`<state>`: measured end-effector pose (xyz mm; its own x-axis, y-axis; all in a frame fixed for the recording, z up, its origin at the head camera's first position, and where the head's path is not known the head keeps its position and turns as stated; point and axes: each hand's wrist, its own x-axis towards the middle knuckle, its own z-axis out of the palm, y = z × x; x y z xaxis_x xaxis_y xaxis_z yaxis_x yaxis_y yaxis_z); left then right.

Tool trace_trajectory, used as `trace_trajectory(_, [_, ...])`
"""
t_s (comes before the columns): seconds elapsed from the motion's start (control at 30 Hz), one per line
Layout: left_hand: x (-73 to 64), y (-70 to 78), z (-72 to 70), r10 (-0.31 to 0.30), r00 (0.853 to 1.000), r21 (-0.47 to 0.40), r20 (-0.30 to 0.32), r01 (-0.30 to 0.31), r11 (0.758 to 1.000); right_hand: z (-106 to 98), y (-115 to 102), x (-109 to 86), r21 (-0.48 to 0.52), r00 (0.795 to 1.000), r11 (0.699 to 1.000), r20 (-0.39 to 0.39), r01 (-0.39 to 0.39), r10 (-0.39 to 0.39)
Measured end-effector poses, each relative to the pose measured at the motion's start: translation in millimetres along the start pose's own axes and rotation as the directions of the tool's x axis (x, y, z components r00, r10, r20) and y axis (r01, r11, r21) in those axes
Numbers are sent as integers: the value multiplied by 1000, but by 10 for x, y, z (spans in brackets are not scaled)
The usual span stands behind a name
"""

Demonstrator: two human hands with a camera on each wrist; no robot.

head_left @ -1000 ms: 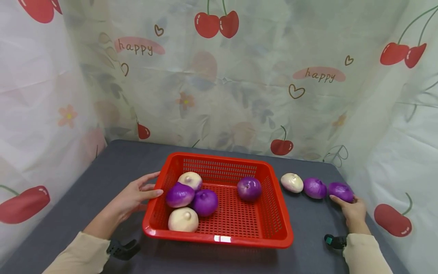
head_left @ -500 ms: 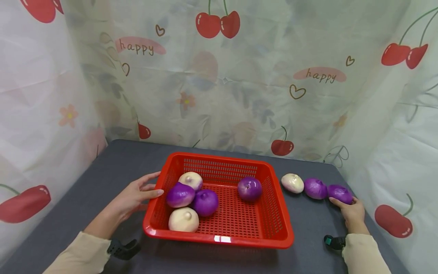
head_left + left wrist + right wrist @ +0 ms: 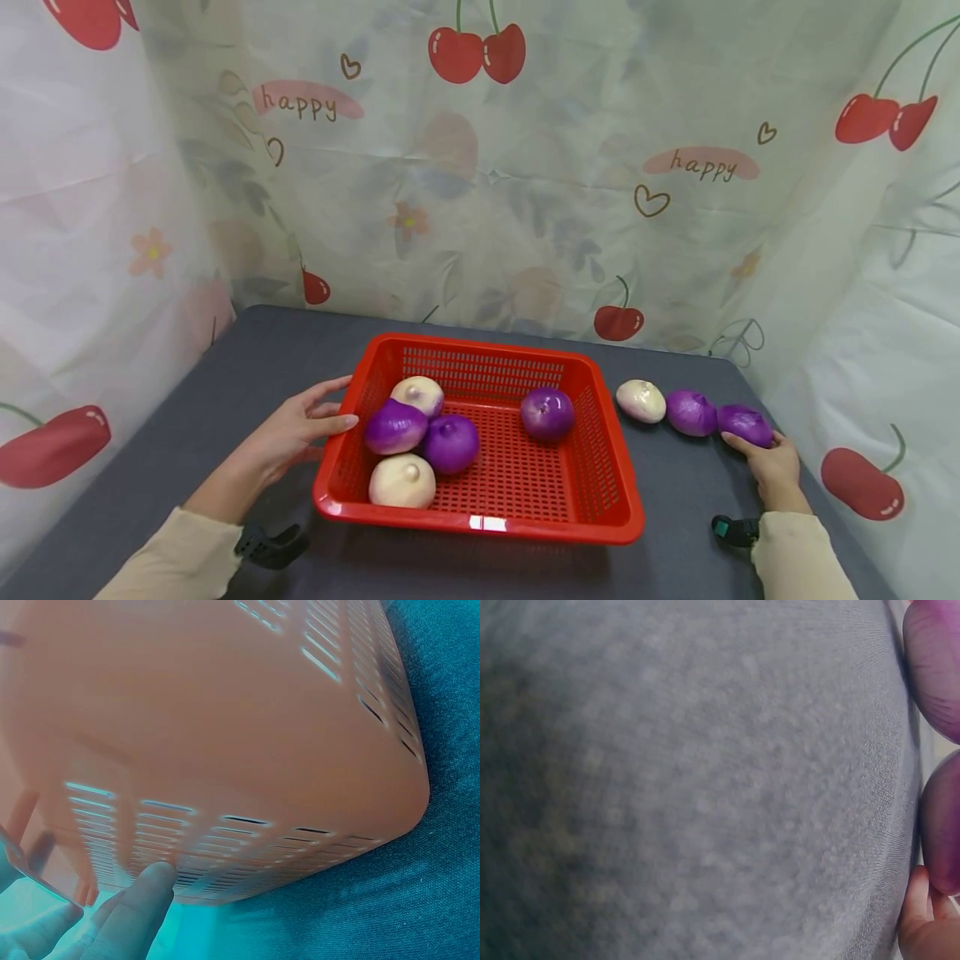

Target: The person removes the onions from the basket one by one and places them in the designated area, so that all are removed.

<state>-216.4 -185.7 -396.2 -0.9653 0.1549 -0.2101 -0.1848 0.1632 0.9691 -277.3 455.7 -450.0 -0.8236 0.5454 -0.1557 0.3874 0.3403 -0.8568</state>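
Observation:
A red plastic basket (image 3: 491,527) holds several onions: purple onions (image 3: 450,443) and white onions (image 3: 402,482) clustered at its left, one purple onion (image 3: 547,414) towards the right. My left hand (image 3: 288,433) touches the basket's left side, thumb and index finger at the rim. In the left wrist view, a finger (image 3: 146,900) rests against the slotted outer wall. At right, my right hand (image 3: 774,471) holds a purple onion (image 3: 745,424) on the table, thumb at its near left, fingers at its right; the fingers' far parts are hidden.
A row runs leftward from the held onion: another purple onion (image 3: 691,412), then a white onion (image 3: 641,401) near the basket's right rim. The dark grey table (image 3: 300,350) ends at patterned curtains (image 3: 525,208) behind and at both sides.
My right hand has shifted the purple onion slightly left, up to its purple neighbour, between the first two frames. Little differs since then. The left hand and basket stay in place.

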Motion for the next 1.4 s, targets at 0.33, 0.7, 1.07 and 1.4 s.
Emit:
trace_trajectory(0.33, [-1, -2, 5, -1, 1000, -5, -4, 1, 1000, -5, -4, 8, -13, 1000, 1000, 2, -10, 10])
trace_trajectory(0.7, [-8, 6, 7, -7, 1000, -4, -5, 7, 1000, 5, -14, -3, -8, 1000, 1000, 5, -4, 4])
trace_trajectory(1.07, [-17, 32, 8, -2, 1000, -7, 3, 2, 1000, -4, -11, -12, -4, 1000, 1000, 10, -20, 20])
trace_trajectory(1.4, [-21, 20, -3, 7, 1000, -4, 9, -7, 1000, 3, -28, -41, 7, 1000, 1000, 0, -11, 11])
